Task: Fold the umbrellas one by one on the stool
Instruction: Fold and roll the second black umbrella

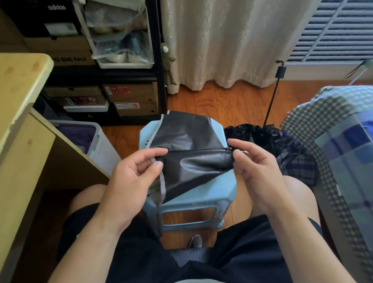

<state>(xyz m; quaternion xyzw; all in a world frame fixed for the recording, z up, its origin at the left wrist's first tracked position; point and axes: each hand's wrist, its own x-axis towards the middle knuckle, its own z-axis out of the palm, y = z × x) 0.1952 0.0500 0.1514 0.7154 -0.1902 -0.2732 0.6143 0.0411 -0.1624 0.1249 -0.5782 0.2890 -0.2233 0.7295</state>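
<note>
A black umbrella [188, 139] with a grey edge lies spread over the light blue plastic stool [213, 188] between my knees. A thin rib runs across its canopy from left to right. My left hand [132, 177] pinches the grey-edged fabric at the rib's left end. My right hand [255, 170] pinches the rib's right end and the cloth there. A flap of canopy hangs down over the stool's front left corner. A dark plaid umbrella [296, 160] lies on the floor to the right of the stool, by the bed.
A wooden desk [10, 112] stands at the left, with a white bin [95, 140] beside it. A black shelf [152, 55] with shoe boxes fills the back left. Curtains [224, 31] hang behind. A checked bed cover [350, 144] is at the right. A thin black rod [274, 97] stands behind.
</note>
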